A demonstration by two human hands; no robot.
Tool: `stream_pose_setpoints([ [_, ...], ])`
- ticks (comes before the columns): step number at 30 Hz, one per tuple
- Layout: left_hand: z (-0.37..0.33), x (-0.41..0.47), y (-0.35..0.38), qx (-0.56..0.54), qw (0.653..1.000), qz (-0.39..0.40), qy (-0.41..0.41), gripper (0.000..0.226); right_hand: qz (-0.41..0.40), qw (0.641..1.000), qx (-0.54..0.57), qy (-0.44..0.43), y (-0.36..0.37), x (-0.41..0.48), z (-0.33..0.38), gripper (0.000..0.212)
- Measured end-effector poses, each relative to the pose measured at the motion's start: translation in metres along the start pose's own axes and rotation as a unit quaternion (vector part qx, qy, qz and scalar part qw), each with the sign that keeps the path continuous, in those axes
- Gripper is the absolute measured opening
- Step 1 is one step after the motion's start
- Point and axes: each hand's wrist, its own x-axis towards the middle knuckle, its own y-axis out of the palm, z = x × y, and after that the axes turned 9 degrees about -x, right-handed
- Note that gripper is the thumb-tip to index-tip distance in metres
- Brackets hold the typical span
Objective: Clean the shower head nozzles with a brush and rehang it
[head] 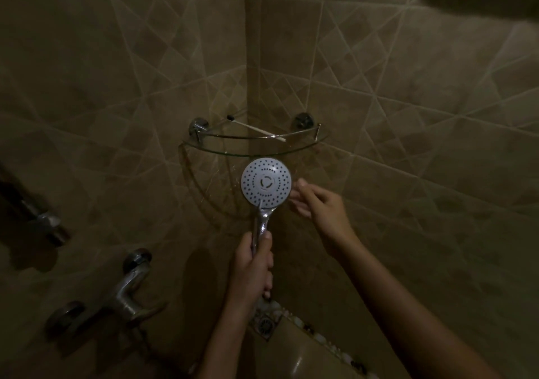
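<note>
Shower head [266,182] gripped at handle [261,223] by left hand [253,268]; relaxed right hand [319,205] touches its rim.

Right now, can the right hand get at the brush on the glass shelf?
Probably yes: the right hand sits beside the shower head gripping nothing, and the brush lies uncovered on the glass shelf just above.

One shower head [266,182] is counted in the grip — one brush [253,127] and one glass shelf [253,154] above it, one tap [128,291] lower left.
</note>
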Motion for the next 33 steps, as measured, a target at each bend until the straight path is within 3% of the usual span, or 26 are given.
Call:
stream_pose_setpoints([
  [6, 0.027, -0.015, 0.037, 0.020, 0.997, 0.070, -0.020, 0.023, 0.095, 0.994, 0.006, 0.045, -0.033, -0.050, -0.029, 0.021],
  [10, 0.051, -0.029, 0.064, 0.030, 0.991, 0.118, -0.055, 0.016, 0.080, 0.995, 0.004, 0.059, -0.066, -0.068, -0.058, 0.013],
  [21, 0.143, -0.060, 0.113, 0.120, 0.951, 0.234, -0.162, 0.016, 0.015, 0.981, 0.060, 0.186, -0.143, -0.113, -0.159, 0.025],
  [26, 0.212, -0.051, 0.122, 0.119, 0.943, 0.240, -0.195, 0.010, 0.037, 0.966, 0.089, 0.242, -0.145, -0.117, -0.235, 0.014],
  [33, 0.353, -0.019, 0.111, 0.204, 0.927, 0.202, -0.240, 0.013, 0.066, 0.952, 0.059, 0.293, -0.127, -0.108, -0.379, 0.018],
])
